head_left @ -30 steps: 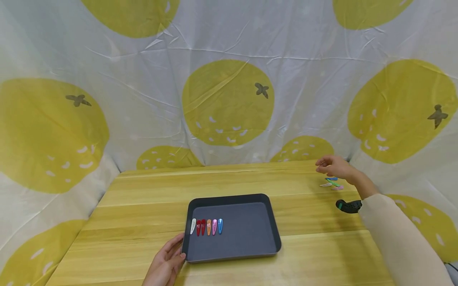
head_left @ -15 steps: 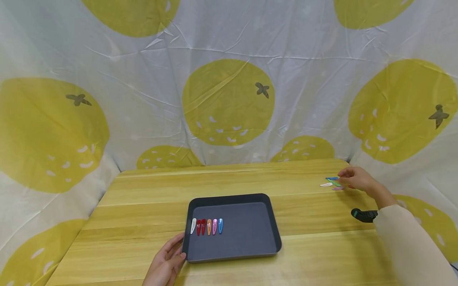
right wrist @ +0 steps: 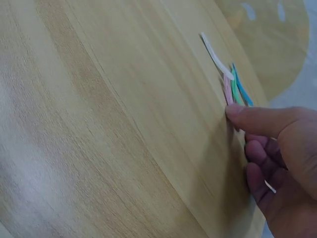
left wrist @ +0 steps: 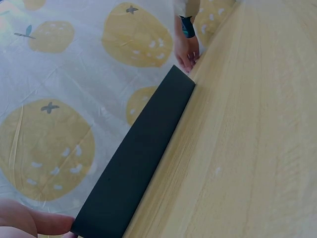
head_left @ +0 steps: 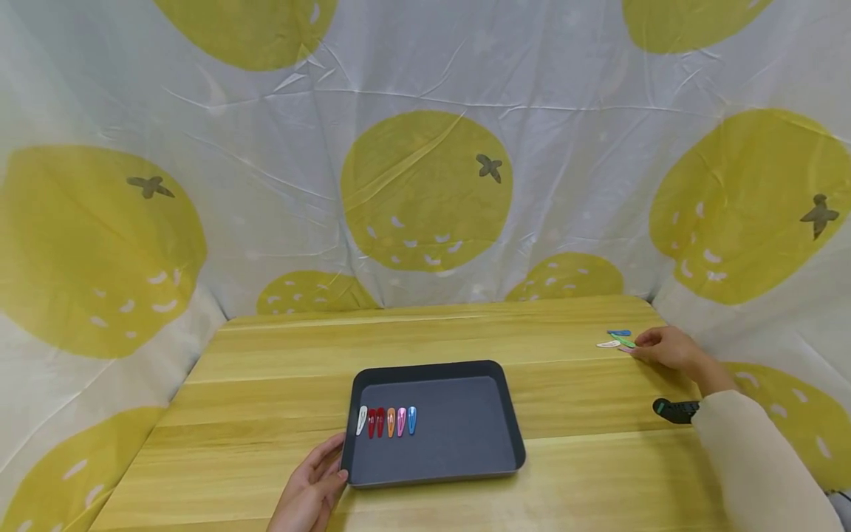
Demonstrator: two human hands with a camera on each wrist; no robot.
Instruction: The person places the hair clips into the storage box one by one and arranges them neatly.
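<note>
My left hand [head_left: 309, 484] holds the near left corner of a dark grey baking tray [head_left: 465, 425], thumb at the rim, as the left wrist view also shows. Inside the tray's left half, snap hair clips lie in a row: a white clip [head_left: 362, 420], two red ones, an orange clip [head_left: 391, 423], a pink one and a blue clip [head_left: 412, 420]. Far right on the table, my right hand [head_left: 668, 350] pinches the end of a pink hair clip [right wrist: 228, 90] between thumb and finger. Close beside it lie a white clip [right wrist: 215, 57], a green clip [right wrist: 234, 87] and a blue clip [right wrist: 242, 88].
A black device with a green mark [head_left: 674, 411] shows by the right sleeve [head_left: 751, 443]. The wooden table [head_left: 266, 384] ends at a white curtain [head_left: 425, 66] with yellow fruit prints, which stands behind and at both sides.
My right hand has moved right and then down to the loose clips, and its fingers now close on the pink one. The left hand and tray stay in place.
</note>
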